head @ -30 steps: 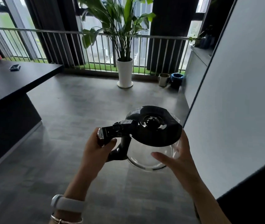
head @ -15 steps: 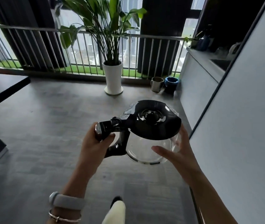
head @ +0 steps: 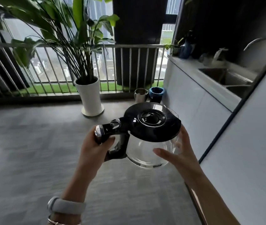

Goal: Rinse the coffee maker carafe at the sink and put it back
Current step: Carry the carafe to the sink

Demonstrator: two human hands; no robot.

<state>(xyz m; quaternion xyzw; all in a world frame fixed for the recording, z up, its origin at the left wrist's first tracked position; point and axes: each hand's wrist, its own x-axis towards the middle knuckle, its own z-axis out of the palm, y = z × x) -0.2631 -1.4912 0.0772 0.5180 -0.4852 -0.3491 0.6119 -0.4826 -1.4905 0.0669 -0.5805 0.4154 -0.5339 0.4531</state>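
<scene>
Carafe [head: 151,137] in transit: the left hand [head: 95,148] is clenched round its black handle while the right hand [head: 176,153], fingers spread, cups the glass belly, lid on, above the floor. The carry to the sink [head: 226,77] looks under way; next comes reaching the worktop [head: 198,70] and its tap [head: 258,41]. No brand or lettering is legible.

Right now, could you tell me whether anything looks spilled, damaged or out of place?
Nothing stands out. The carafe is upright, lid on, looks empty, with the left hand on its handle and the right hand steadying the glass.
</scene>
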